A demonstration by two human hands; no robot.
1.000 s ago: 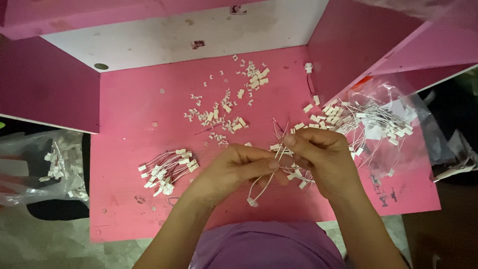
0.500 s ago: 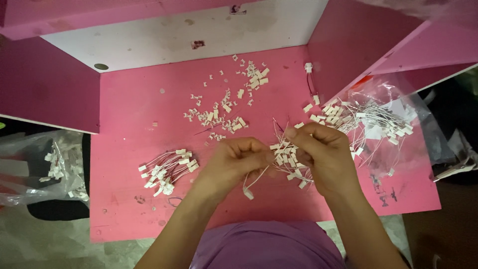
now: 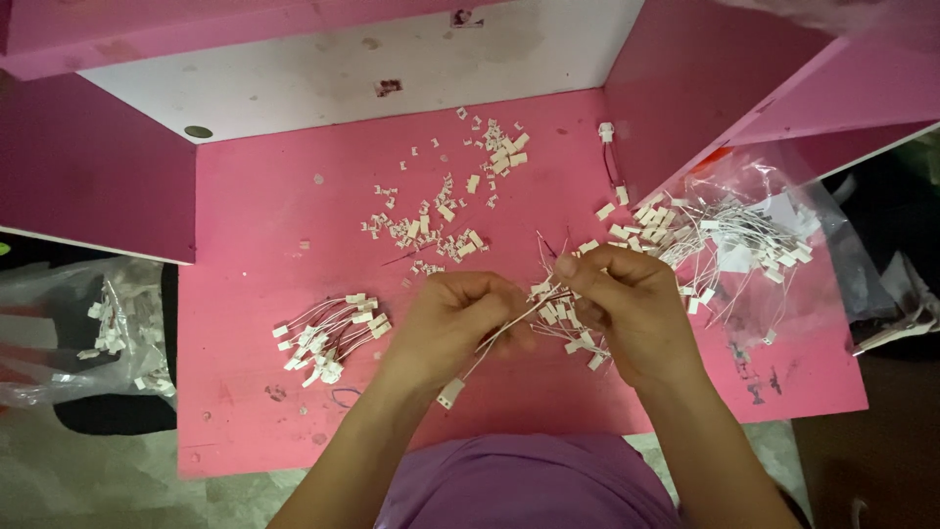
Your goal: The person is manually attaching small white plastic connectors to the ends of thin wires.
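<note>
Thin white wire (image 3: pixel 499 333), small blocky plastic ends, both hands' grip

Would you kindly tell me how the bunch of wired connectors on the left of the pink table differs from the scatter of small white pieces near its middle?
The bunch of wired connectors has thin wires attached; the scattered white pieces show none. The bunch lies gathered in one fan beside the left hand; the pieces lie loose and spread, farther from both hands. Both are small, white and rest on the pink table.
</note>
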